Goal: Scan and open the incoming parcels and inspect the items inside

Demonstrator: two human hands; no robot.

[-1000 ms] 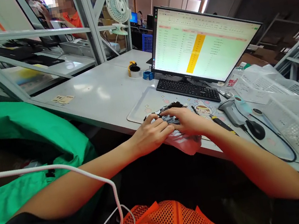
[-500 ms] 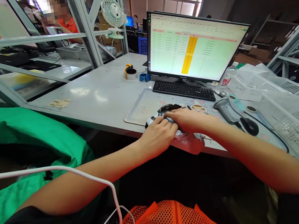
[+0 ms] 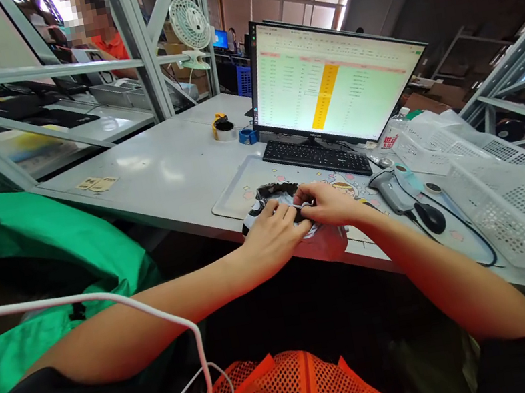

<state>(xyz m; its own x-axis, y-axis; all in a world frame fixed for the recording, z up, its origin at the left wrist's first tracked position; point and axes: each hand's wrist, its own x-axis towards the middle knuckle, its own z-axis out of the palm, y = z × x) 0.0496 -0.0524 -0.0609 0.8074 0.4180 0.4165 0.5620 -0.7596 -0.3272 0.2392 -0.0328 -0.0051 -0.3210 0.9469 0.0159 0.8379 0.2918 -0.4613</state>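
Observation:
My left hand (image 3: 273, 235) and my right hand (image 3: 327, 204) meet at the near edge of a grey table (image 3: 171, 172), fingers curled onto a small plastic-wrapped packet (image 3: 276, 195) with dark and white contents. A reddish part of the packet (image 3: 329, 244) hangs over the table edge under my right wrist. The packet lies on a white printed desk mat (image 3: 244, 183). Just behind it are a black keyboard (image 3: 316, 156) and a monitor (image 3: 333, 79) with a green and yellow spreadsheet.
A grey barcode scanner (image 3: 391, 191) and black mouse (image 3: 430, 218) lie to the right, beside white perforated trays (image 3: 520, 191). Tape rolls (image 3: 224, 129) sit left of the monitor. A green sack (image 3: 35, 263) stands at my left. Another person (image 3: 104, 31) sits beyond the metal racking (image 3: 139, 49).
My view has swung a little to the right, so everything sits further left. Both hands stay on the packet, their fingers shifting slightly over it.

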